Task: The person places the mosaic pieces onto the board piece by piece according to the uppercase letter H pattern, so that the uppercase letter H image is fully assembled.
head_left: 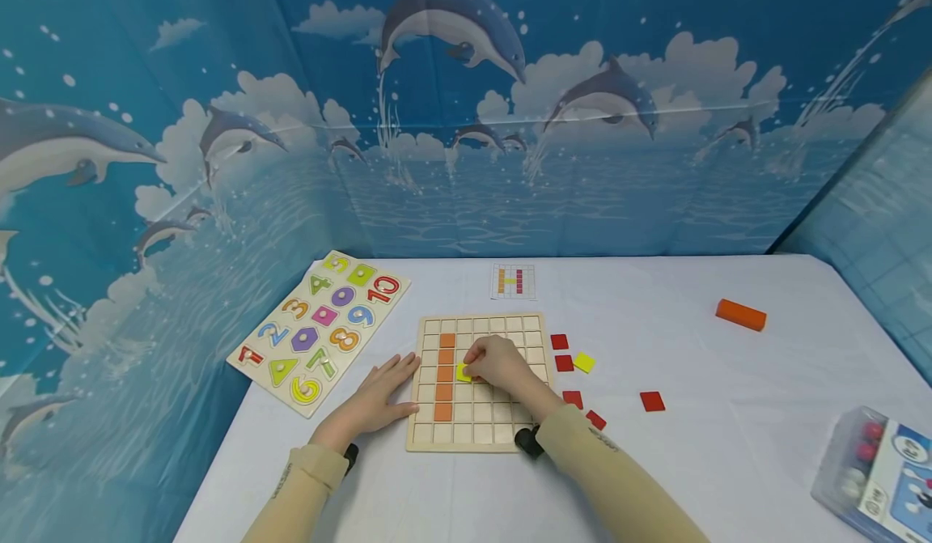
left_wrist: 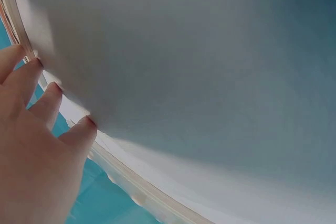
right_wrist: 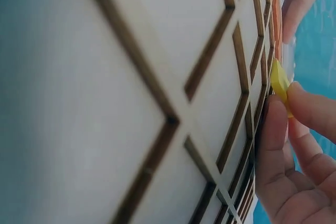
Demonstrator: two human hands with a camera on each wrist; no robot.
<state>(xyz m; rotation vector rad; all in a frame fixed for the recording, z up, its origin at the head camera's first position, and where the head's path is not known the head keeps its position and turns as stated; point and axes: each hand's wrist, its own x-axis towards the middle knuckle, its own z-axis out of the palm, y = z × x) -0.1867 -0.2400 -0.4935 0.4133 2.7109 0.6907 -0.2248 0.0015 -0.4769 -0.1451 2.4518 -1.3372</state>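
Observation:
My right hand (head_left: 502, 365) pinches a yellow square tile (head_left: 462, 374) between thumb and finger, low over the wooden grid board (head_left: 483, 433). The tile sits just right of a column of several orange tiles (head_left: 445, 373) laid in the grid. In the right wrist view, the yellow tile (right_wrist: 280, 80) stands tilted at the fingertips, close to the grid ridges. Spread out with its fingers straight, my left hand (head_left: 377, 397) rests beside the board, fingertips right at its left edge. The left wrist view shows those fingers over the white cloth.
Loose red tiles (head_left: 652, 401) and another yellow tile (head_left: 584, 362) lie right of the board. Behind it is a pattern card (head_left: 513, 282). A number-and-shape puzzle (head_left: 324, 316) lies at left. Farther right are an orange block (head_left: 741, 315) and a clear box (head_left: 837, 478).

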